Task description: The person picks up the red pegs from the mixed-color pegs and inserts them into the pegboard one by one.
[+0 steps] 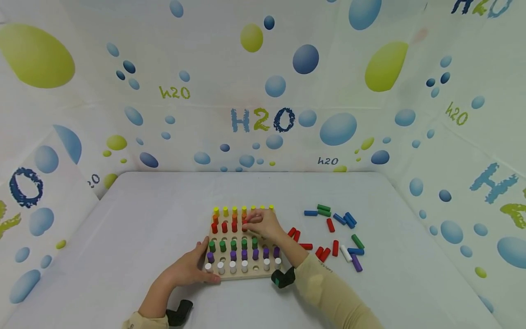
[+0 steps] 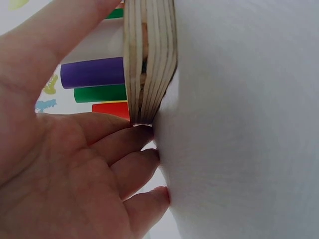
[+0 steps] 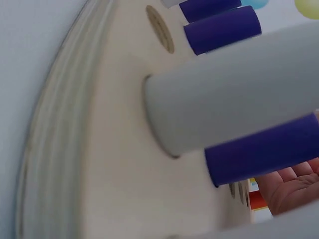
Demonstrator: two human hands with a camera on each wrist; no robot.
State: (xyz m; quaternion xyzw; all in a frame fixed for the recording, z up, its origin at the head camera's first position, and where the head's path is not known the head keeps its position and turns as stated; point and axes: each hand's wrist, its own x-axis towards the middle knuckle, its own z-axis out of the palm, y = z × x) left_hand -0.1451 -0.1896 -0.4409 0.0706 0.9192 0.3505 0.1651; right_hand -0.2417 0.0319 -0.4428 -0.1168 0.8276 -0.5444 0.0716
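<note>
A wooden pegboard (image 1: 265, 274) stands on the white table with rows of yellow, orange, red, green, purple and white pegs. My left hand (image 1: 186, 268) grips its near left corner, the thumb along the front edge and the fingers at the left side. In the left wrist view, fingertips touch the layered edge of the board (image 2: 149, 59). Over the red row, my right hand (image 1: 265, 226) pinches a red peg (image 1: 244, 220) at the fourth place. The right wrist view has a white peg (image 3: 224, 94) close up, hiding part of the right hand (image 3: 294, 191).
Right of the board lie loose pegs: several red pegs (image 1: 335, 248), several blue pegs (image 1: 310, 213), green pegs (image 1: 357, 241), a white peg (image 1: 345, 253) and a purple peg (image 1: 356, 262). A patterned cloth wall (image 1: 263, 91) rises behind the table (image 1: 164, 205).
</note>
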